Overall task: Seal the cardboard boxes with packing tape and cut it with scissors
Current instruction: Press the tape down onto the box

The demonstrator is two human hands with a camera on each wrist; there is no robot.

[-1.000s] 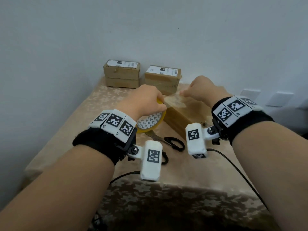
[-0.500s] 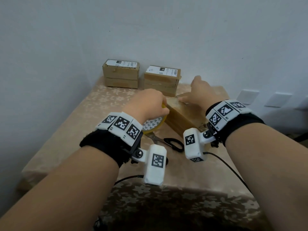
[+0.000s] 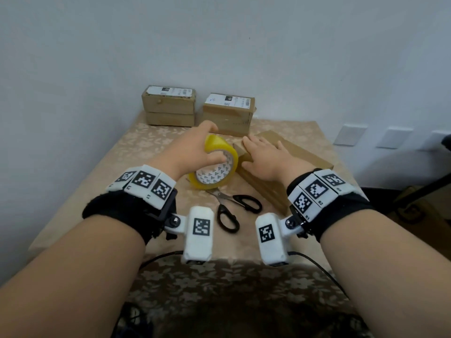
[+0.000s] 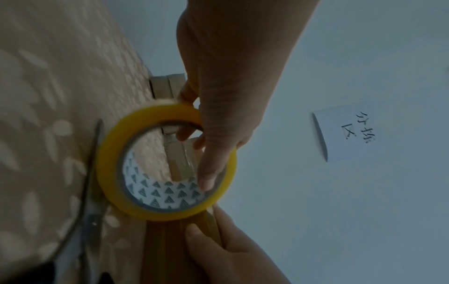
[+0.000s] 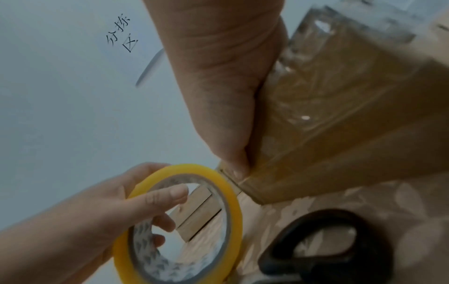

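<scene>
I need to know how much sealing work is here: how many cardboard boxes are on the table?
3. Two labelled ones stand at the back, one by the wall and one beside it; a flat box lies under the right hand.

Both forearms are going bare, no sleeves anywhere; each wrist is wearing a thick black fuzzy strap, left wrist strap (image 3: 122, 211) and right wrist strap (image 3: 341, 211); on top of each strap a curved row of white blocks is sitting, every block showing a black-and-white square code tag, left tag row (image 3: 144, 181) and right tag row (image 3: 317, 189); a small metal joint with a round screw is sticking out of each strap and carrying a chunky white rounded camera pod with one more code tag, left pod (image 3: 199, 234) and right pod (image 3: 272, 239); thin black cables are trailing off both pods.
</scene>
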